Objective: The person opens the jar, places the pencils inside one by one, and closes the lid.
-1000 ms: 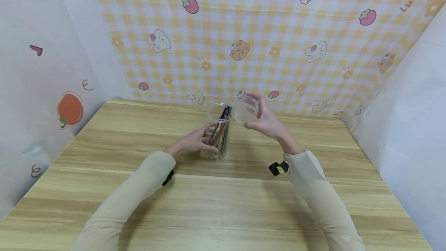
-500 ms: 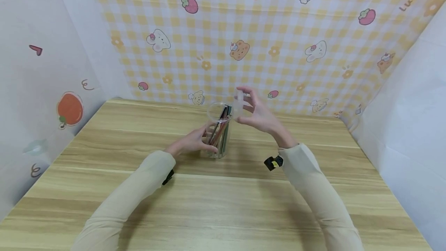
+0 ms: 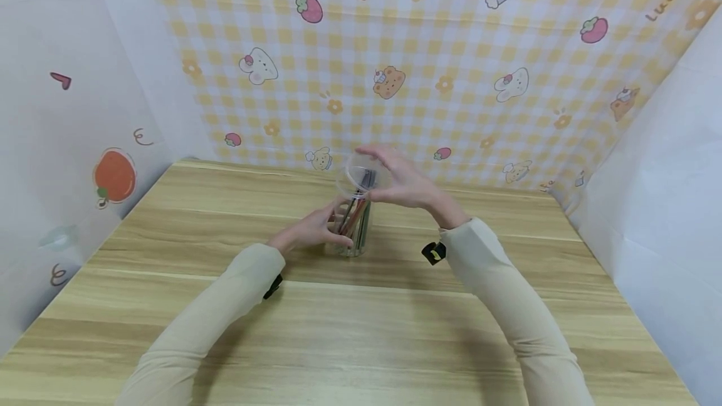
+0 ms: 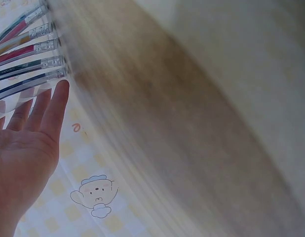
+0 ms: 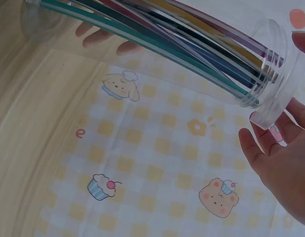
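Observation:
A tall clear plastic jar point(image 3: 361, 234) stands upright on the wooden table, with several coloured pencils point(image 5: 157, 37) leaning inside it. My left hand point(image 3: 311, 229) grips the jar low on its left side, thumb in front and fingers behind. The left wrist view catches those fingers point(image 4: 56, 106) beside the silvery pencil ends point(image 4: 46, 44). Above, my right hand point(image 3: 410, 183) holds a clear round lid point(image 3: 382, 171) by its edge, tilted over the jar's mouth. Seen from the right wrist, the lid point(image 5: 273, 114) is right at the threaded rim point(image 5: 271, 64).
The wood-grain table point(image 3: 361, 343) stretches around the jar and forward of both arms. A yellow checked cloth point(image 3: 451, 49) with cartoon prints hangs behind it. White sheets point(image 3: 51, 161) stand along the left and right sides.
My right hand has carried the lid leftward from beside the jar to over its mouth, turning it on the way. The left hand and the jar have stayed put.

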### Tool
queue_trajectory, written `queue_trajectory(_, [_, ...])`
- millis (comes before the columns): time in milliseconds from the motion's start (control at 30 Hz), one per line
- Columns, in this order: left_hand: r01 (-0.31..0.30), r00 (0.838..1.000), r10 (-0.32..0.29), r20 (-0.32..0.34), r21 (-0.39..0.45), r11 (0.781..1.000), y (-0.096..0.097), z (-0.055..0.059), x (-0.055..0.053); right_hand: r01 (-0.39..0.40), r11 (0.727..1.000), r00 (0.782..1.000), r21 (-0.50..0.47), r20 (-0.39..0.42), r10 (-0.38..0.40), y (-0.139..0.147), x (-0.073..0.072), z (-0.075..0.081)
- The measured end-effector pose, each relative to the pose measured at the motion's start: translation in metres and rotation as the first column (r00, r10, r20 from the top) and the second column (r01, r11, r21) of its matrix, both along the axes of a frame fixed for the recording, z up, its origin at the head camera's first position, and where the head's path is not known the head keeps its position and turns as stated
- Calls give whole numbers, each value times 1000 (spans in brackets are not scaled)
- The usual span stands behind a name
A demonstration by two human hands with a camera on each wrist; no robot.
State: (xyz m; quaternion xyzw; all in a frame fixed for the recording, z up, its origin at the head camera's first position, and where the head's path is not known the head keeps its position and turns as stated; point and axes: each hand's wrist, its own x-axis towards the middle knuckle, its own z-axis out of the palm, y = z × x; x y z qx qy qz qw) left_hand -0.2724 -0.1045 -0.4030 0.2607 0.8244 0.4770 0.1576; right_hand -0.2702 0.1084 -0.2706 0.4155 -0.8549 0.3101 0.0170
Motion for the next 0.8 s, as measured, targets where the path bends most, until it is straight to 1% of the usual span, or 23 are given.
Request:
queue_trajectory(133, [2,1000,-2,1,2,1000,0,0,0,-6,998,1000,67,-9,7,-5,-2,-1])
queue_trajectory(200, [1,1000,-2,12,11,1000,0,0,0,-3,996,1000,90,-7,4,-7,-3,-2])
queue_trajectory(433, [2,1000,-3,29,27,1000,0,0,0,-44,994,997,97,70,37,-12,-5,-2])
queue_trajectory(600, [16,1000,-16,24,38,999,0,0,1,-49,991,997,122,57,42,-14,-6,-4])
queue_trajectory(700, [18,999,-19,29,40,999,0,1,1,-41,994,999,106,40,37,-16,-6,-9])
queue_trajectory(800, [18,999,-19,34,40,999,0,1,1,-28,996,999,85,-12,30,-19,-5,-15])
